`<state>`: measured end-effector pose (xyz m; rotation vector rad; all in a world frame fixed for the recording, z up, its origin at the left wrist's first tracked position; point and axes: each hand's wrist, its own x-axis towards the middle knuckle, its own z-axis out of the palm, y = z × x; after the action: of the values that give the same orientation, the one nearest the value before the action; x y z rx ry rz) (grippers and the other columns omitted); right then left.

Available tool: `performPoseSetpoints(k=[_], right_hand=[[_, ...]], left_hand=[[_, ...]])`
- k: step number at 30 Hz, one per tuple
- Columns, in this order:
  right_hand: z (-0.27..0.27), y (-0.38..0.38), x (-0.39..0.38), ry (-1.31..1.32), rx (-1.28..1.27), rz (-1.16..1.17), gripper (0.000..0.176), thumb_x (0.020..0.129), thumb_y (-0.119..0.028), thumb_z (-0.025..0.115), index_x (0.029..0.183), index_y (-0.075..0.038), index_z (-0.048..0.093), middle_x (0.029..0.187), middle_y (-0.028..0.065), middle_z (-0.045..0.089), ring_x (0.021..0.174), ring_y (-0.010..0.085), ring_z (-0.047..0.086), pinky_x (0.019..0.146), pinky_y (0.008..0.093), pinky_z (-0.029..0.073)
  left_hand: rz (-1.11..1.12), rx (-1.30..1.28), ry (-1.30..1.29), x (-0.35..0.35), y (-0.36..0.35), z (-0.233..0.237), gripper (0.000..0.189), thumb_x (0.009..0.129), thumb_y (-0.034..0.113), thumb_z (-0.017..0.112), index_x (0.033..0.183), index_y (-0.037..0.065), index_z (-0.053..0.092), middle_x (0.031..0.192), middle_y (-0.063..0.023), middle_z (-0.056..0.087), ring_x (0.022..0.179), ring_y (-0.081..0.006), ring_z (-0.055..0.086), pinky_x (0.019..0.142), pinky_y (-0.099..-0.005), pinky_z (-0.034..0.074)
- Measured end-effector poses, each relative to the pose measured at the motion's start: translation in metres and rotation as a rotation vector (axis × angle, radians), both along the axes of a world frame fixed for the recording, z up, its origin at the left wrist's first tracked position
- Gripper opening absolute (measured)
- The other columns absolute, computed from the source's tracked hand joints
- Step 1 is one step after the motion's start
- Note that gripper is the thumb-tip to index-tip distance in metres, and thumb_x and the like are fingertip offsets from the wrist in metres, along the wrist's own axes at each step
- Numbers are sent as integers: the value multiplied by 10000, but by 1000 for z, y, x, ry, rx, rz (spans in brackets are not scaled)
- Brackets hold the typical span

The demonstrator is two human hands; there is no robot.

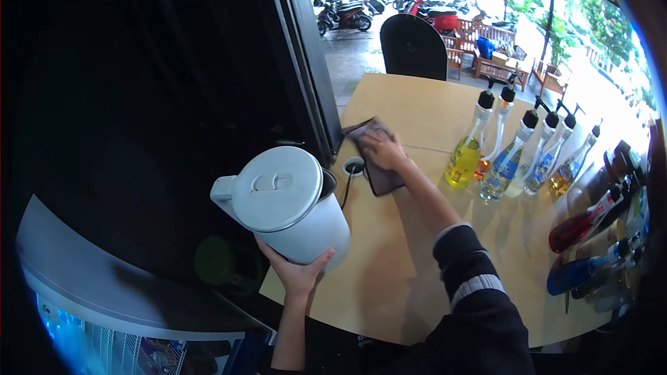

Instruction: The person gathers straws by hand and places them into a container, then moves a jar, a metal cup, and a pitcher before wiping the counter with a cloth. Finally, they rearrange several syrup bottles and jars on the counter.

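A white electric kettle [278, 194], lid closed, is tilted above the left part of the table. My left hand [297, 271] grips it from below, thumb and fingers spread around its lower body; the handle points left and is free. On the wooden tabletop lies a grey-brown cloth [386, 179], partly folded. My right hand [382, 149] presses on this cloth with its fingers bent over it, beside the round cable hole [353, 166]. A dark cord [347, 194] runs out of that hole toward the kettle.
Several pump bottles of syrup [500, 167] stand on the right of the wooden table [410, 107]. More bottles, one red [580, 228] and one blue [583, 274], are at the right edge. A dark panel [306, 62] borders the left side. A black chair [413, 45] stands behind.
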<state>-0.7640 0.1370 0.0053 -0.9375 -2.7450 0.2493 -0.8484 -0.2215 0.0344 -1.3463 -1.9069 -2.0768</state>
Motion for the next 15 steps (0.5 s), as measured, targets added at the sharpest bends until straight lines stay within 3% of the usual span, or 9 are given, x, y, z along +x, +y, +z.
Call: performPoseSetpoints(k=[1,2,4,7,8,12,14,15], right_hand=[[-4,6,7,49,33,-250,488,924,-366,359,1399,-254,346,1494,36,243,1382,273,197,1080,595,79],[-9,12,18,51,30,-260,488,924,-366,359,1399,-254,346,1494,36,243,1382,273,197,1080,595,79],[-15,15,41,46,125,-657,524,922,-354,367,1414,-182,309,1488,99,239,1373,339,188,1074,608,93],[-25,-11,59,-8,155,-706,530,925,-345,367,1410,-140,306,1481,137,236,1363,391,177,1073,604,104],[-27,-27,65,-17,158,-706,530,925,-345,367,1410,-140,306,1481,137,236,1363,391,177,1073,604,104],[-4,-109,92,-39,62,90,527,935,-360,351,1411,-139,299,1483,131,234,1365,362,199,1087,573,96],[-1,-109,102,-61,66,155,532,931,-364,358,1408,-133,305,1480,129,244,1361,351,219,1088,571,92],[-8,-93,100,-36,131,-16,538,927,-367,355,1403,-122,312,1471,140,260,1350,364,235,1084,580,90]], left_hand=[[-12,-5,0,1,0,1,1277,511,276,894,1406,10,23,1345,-203,273,1245,-303,336,1019,-425,306],[-19,-5,-2,2,0,2,1276,515,276,893,1406,10,20,1346,-205,271,1246,-305,335,1020,-426,305],[-29,-10,-9,1,-1,5,1275,518,277,891,1406,10,17,1348,-207,270,1247,-306,334,1022,-427,303],[-37,-41,13,-2,1,4,1272,525,273,888,1407,12,9,1353,-211,260,1251,-311,329,1028,-428,297],[-43,-51,-5,-3,3,4,1278,523,276,887,1408,13,3,1359,-215,252,1256,-314,322,1030,-433,293],[-70,-39,55,-7,20,4,1309,513,290,886,1414,15,-23,1377,-228,225,1274,-327,301,1038,-449,283],[-63,-50,70,-10,29,5,1316,514,295,883,1416,15,-33,1383,-234,218,1280,-332,294,1041,-452,280],[-59,-68,91,-11,32,6,1324,514,301,881,1418,15,-43,1389,-239,210,1285,-336,288,1044,-455,277]])
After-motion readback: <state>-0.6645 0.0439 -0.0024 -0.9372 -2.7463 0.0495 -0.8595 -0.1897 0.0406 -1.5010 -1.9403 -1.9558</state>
